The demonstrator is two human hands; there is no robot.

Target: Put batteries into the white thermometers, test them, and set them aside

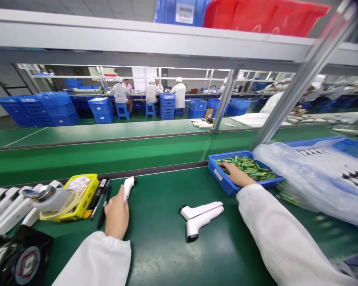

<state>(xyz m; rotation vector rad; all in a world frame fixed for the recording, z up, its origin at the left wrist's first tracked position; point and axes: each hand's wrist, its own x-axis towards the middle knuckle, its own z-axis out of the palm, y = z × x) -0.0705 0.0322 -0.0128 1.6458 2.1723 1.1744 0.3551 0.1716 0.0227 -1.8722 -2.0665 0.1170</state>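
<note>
My left hand [117,214] is wrapped round the handle of a white thermometer-like device [128,187], whose black-tipped head points up and away. My right hand [236,174] reaches into a blue bin [226,183] of green batteries [253,169]; its fingertips are down among them and partly hidden, so what they hold cannot be made out. Between my hands, two more white devices lie on the green table, side by side and touching: one [201,209] with its black end to the left, the other [197,225] with its black end toward me.
At the left are a yellow tray [91,198], black markers [99,196], a row of white devices [13,210] and a black item [32,254]. Plastic wrap [304,178] covers part of a large blue tray at the right. A metal post [301,75] rises behind; people sit beyond.
</note>
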